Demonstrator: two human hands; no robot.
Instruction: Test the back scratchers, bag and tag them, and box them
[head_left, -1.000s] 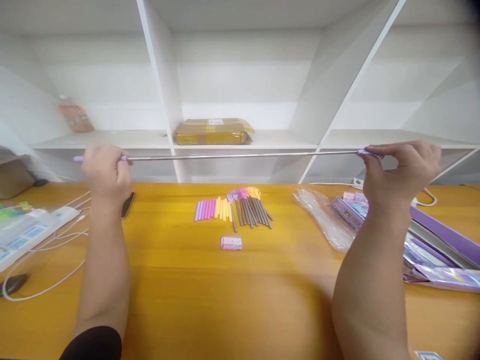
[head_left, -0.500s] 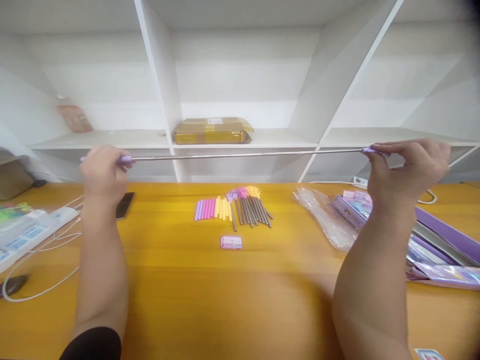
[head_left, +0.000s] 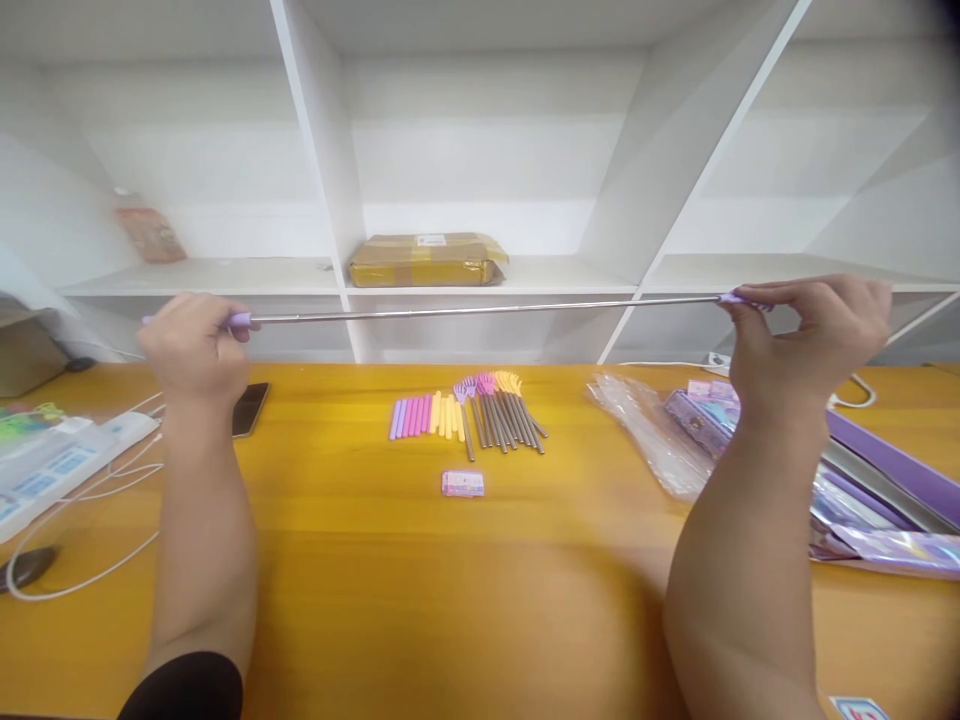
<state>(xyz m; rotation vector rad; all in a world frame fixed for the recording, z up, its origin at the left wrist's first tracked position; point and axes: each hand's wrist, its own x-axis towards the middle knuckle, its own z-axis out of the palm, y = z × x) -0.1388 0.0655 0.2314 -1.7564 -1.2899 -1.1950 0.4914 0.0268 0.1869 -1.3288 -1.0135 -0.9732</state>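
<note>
A telescopic back scratcher (head_left: 480, 309) stretches level across the view above the desk, its thin metal rod pulled out long. My left hand (head_left: 196, 345) is wrapped round its purple handle at the left end. At the other end, my right hand (head_left: 814, 325) pinches the purple head between thumb and fingers, which partly hide it. Below on the desk lie more back scratchers (head_left: 504, 415) with purple, pink and yellow claw heads and metal rods. Beside them is a row of purple, pink and yellow handle tubes (head_left: 426, 416). A small stack of printed cards (head_left: 463, 484) lies in front.
Clear plastic bags (head_left: 652, 440) and an open purple box (head_left: 892, 470) lie on the right. A phone (head_left: 250, 410), white cables, a power strip (head_left: 135, 432) and a dark mouse (head_left: 28, 568) are on the left. White shelves behind hold a taped carton (head_left: 427, 262).
My left hand has shifted slightly left with the handle. My right hand, still pinching the head, has moved slightly left too.
</note>
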